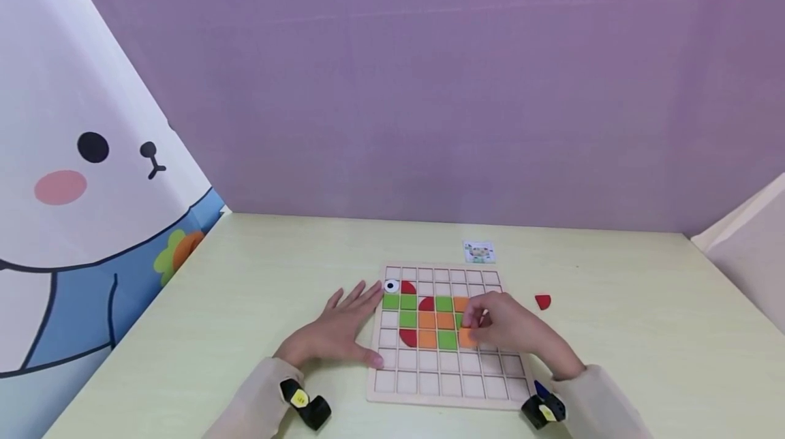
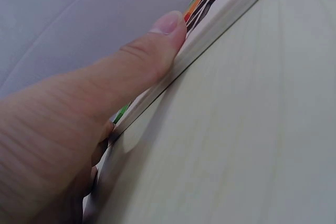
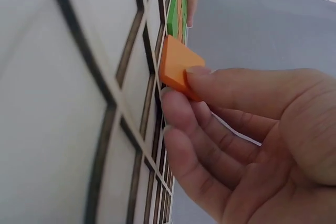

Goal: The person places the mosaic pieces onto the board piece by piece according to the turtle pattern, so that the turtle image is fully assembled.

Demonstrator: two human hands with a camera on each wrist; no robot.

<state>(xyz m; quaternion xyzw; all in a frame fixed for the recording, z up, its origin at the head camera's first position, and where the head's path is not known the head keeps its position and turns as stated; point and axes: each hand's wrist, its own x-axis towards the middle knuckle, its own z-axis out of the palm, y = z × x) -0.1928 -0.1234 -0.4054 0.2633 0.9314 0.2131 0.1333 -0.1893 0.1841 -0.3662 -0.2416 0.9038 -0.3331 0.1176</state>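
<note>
A wooden grid board (image 1: 450, 401) lies on the table, its cells partly filled with green, orange and red pieces. My left hand (image 1: 337, 330) rests at the board's left edge with fingers spread, the thumb touching the rim. Over the right part of the pattern, my right hand (image 1: 515, 324) pinches an orange square tile (image 3: 176, 65) between thumb and fingers. That tile is tilted against the grid in the right wrist view. A round eye piece (image 1: 391, 285) and a red quarter-round piece (image 1: 408, 287) sit near the board's top left corner.
A loose red piece (image 1: 542, 302) lies on the table to the right of the board. Behind the board is a small picture card (image 1: 479, 252). A purple backdrop (image 1: 429, 84) rises at the table's far edge.
</note>
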